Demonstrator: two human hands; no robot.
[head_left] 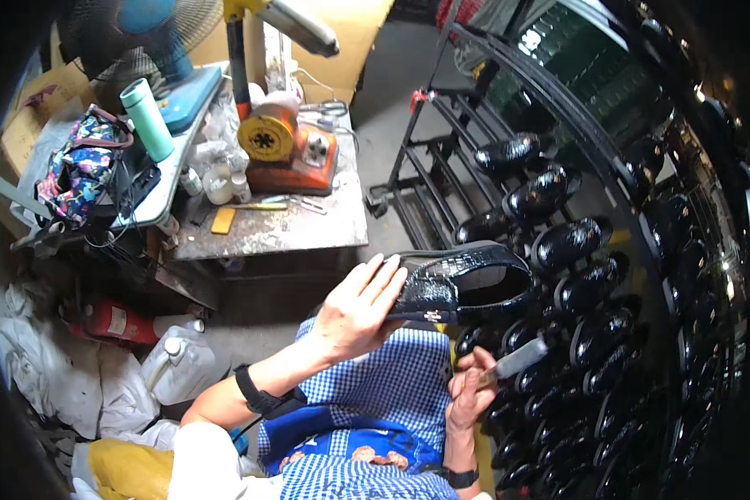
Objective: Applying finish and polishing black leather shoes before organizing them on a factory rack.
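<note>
My left hand [355, 307] is closed round the toe end of a glossy black shoe [432, 292], the fingers lying over its top. The shoe is tilted, its opening facing up and to the right, and a small shiny ornament shows on its near side. Lower down and to the right, my right hand [470, 390] grips a small hand tool [521, 357] with a flat, pale grey end pointing away from the fingers. Whether that end is bristle or blade I cannot tell. The tool is apart from the shoe.
Racks at the right carry several rows of glossy black shoes [577, 242]. An orange machine [296, 158] stands on a worn bench [308, 233], with small bottles and a yellow block [223, 221]. Farther left are a mint flask [147, 121] and a fan. A white jug [179, 367] sits low left.
</note>
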